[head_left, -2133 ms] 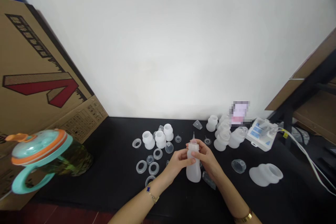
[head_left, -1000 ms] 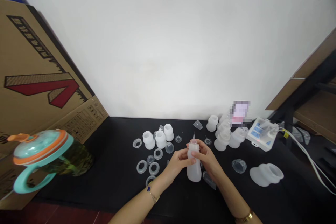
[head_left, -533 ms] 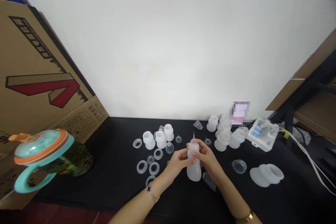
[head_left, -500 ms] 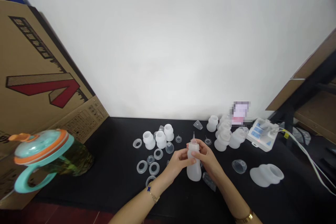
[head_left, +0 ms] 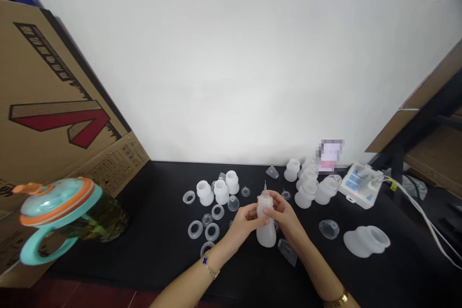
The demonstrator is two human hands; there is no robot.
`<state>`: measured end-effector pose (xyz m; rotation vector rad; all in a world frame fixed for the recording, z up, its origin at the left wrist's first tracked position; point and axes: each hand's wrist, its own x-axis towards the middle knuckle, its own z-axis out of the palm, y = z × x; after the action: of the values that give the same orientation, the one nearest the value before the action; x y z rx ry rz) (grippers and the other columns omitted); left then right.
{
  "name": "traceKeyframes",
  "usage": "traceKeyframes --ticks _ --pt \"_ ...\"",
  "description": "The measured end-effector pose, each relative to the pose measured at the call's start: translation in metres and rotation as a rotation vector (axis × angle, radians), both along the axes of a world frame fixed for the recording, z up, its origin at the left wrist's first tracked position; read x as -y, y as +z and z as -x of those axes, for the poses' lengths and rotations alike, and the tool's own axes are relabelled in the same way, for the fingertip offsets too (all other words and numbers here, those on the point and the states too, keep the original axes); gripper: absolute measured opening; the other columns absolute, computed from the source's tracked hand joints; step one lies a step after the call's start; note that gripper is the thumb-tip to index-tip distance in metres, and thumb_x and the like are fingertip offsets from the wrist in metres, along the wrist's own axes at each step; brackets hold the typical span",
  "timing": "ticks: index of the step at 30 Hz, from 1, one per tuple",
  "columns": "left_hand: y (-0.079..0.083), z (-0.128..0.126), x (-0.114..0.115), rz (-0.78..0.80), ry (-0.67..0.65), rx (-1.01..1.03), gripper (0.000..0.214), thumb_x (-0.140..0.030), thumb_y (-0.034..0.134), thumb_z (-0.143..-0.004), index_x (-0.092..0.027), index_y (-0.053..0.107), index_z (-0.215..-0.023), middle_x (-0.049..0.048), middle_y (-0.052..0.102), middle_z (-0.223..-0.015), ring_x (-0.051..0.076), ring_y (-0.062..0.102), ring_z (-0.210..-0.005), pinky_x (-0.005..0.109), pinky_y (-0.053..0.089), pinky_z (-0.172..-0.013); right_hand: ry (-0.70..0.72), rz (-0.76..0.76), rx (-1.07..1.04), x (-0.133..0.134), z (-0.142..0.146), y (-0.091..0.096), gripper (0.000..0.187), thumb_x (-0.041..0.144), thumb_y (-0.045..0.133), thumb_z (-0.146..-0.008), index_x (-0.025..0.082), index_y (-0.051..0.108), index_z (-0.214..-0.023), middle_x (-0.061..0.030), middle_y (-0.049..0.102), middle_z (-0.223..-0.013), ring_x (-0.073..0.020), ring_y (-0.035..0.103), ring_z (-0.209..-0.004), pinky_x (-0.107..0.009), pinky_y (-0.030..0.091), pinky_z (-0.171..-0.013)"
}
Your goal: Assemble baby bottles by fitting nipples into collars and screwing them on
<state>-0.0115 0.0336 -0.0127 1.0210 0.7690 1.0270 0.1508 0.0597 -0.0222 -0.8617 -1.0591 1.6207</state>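
Observation:
Between my two hands stands a translucent white squeeze bottle [head_left: 266, 234] with a thin pointed nipple [head_left: 265, 188] on top. My left hand [head_left: 245, 221] grips its left side, with the thumb across the front. My right hand [head_left: 283, 211] closes round the neck from the right, fingers behind it. To the left of my hands lie several white ring collars [head_left: 195, 229] and a clear dome cap [head_left: 233, 203]. Behind them are small white bottles [head_left: 205, 193] with open necks. A clear plastic piece [head_left: 288, 251] lies by my right wrist.
More white bottles [head_left: 306, 193] cluster at the right rear, beside a white box with cables [head_left: 361, 185]. A wide-necked bottle [head_left: 363, 241] lies tipped on the black table [head_left: 155, 231]. At left are a teal-lidded jug [head_left: 108, 219] and a large cardboard box [head_left: 43, 77].
The bottle and both hands have barely moved. The nipple's tip has shifted very slightly left, and both hands keep the same hold.

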Motion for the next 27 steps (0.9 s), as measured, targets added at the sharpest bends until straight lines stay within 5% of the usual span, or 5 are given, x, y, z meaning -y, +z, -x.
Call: traceKeyframes --ticks 12,27 --pt "-0.0017 -0.0009 -0.0002 -0.007 0.014 0.015 0.043 -0.035 0.086 -0.073 -0.013 0.076 -0.108 0.0110 0.078 -0.100 0.027 0.071 -0.093 0.032 0.049 -0.084 -0.024 -0.019 0.012 -0.0015 -0.0006 -0.0010 0.047 0.034 0.092 -0.066 0.028 0.070 -0.108 -0.0028 0.072 -0.103 -0.0248 0.065 -0.099 -0.035 0.049 -0.086" --pt "-0.0012 -0.0008 0.0009 -0.015 0.005 0.008 0.045 -0.039 0.085 -0.074 -0.014 0.075 -0.110 0.0120 0.078 -0.105 0.030 0.071 -0.099 0.036 0.049 -0.089 0.019 0.002 0.064 0.0004 -0.0009 0.0029 0.054 0.042 0.089 -0.069 0.027 0.071 -0.118 -0.0071 0.073 -0.117 -0.0307 0.064 -0.110 -0.042 0.047 -0.097"
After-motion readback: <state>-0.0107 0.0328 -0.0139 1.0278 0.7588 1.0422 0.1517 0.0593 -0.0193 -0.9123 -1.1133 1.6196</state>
